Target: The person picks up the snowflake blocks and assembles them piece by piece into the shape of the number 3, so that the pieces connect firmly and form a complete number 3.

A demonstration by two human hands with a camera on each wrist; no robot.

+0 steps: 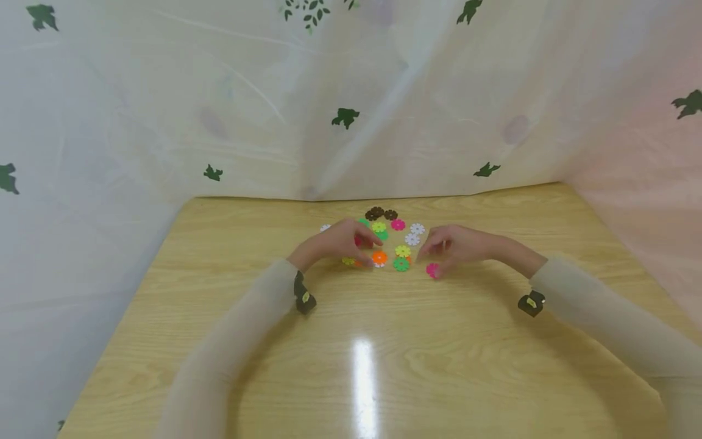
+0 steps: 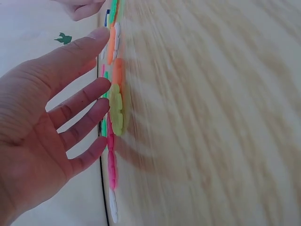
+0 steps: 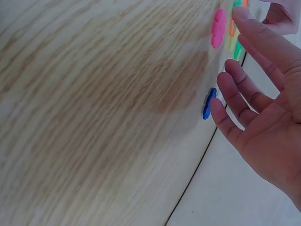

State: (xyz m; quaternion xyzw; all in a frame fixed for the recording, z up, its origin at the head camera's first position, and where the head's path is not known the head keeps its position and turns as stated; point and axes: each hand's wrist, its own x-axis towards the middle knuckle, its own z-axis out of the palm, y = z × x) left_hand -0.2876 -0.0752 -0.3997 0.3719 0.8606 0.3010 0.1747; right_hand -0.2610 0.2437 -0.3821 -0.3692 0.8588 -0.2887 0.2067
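Several flat flower-shaped plastic discs lie in a loose cluster on the wooden table. My left hand (image 1: 342,239) is over the cluster's left part, fingers loosely bent and apart, with nothing visibly held. Near its fingertips are an orange disc (image 1: 379,258) and, in the left wrist view, a yellow disc (image 2: 116,110). On the cluster's right side, my right hand (image 1: 459,245) has relaxed, spread fingers with no disc between them. Its thumb is by a pink disc (image 1: 431,269); whether they touch I cannot tell. A blue disc (image 3: 209,103) lies by its little finger in the right wrist view.
Between the hands are a green disc (image 1: 401,264), a yellow-green disc (image 1: 403,250) and white discs (image 1: 412,239). Dark brown discs (image 1: 375,213) lie farther back. A patterned curtain (image 1: 247,122) hangs behind the table (image 1: 307,366). Dark wrist devices (image 1: 531,303) are on both sleeves.
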